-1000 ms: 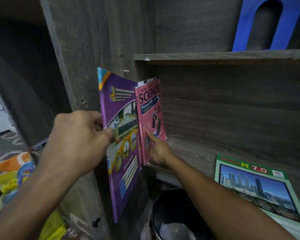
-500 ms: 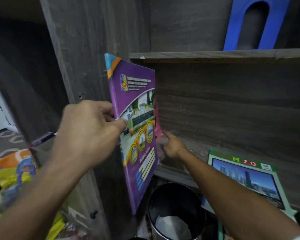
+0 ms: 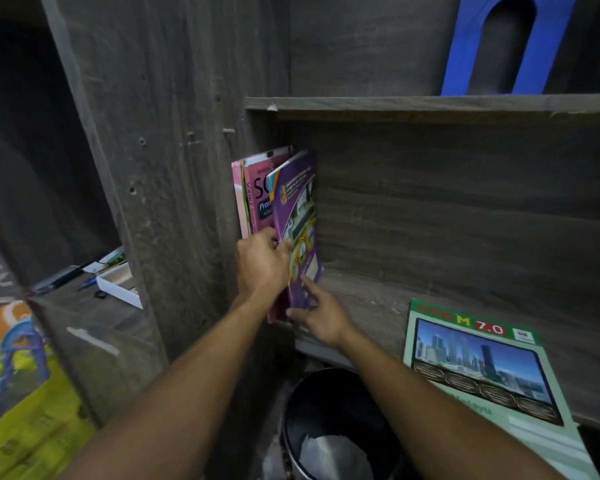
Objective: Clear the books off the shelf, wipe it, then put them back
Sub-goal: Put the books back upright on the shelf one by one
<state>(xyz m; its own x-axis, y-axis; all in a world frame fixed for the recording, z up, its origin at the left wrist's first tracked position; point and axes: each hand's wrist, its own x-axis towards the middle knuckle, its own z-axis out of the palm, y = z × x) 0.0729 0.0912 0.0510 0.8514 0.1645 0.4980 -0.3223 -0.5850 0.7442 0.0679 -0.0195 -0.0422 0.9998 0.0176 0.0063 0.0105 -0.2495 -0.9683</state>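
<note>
The dark grey wooden shelf [image 3: 465, 289] fills most of the view, with its thick upright side panel [image 3: 174, 168] on the left and an upper board [image 3: 430, 103] above. A blue plastic piece [image 3: 451, 46] with an arched cut-out stands on that upper board. On the shelf's right part a green book [image 3: 482, 368] lies flat, cover up, its near end hanging over the front edge. Below the shelf's front edge, between the two forearms, stands a black waste bin [image 3: 336, 427] with crumpled paper inside.

At the shelf's left end, the purple book [image 3: 298, 230] stands nearly upright, leaning against a pink science book [image 3: 257, 195] that rests against the side panel. The left hand [image 3: 262, 265] grasps the purple book at its near edge, thumb on the cover, and hides the pink book's lower part. The right hand [image 3: 321, 318] is released, its index finger laid straight on the purple cover low down and its thumb at the bottom edge.

Left of the panel, a white box [image 3: 118, 285] and pens [image 3: 66, 277] lie on a lower surface.
</note>
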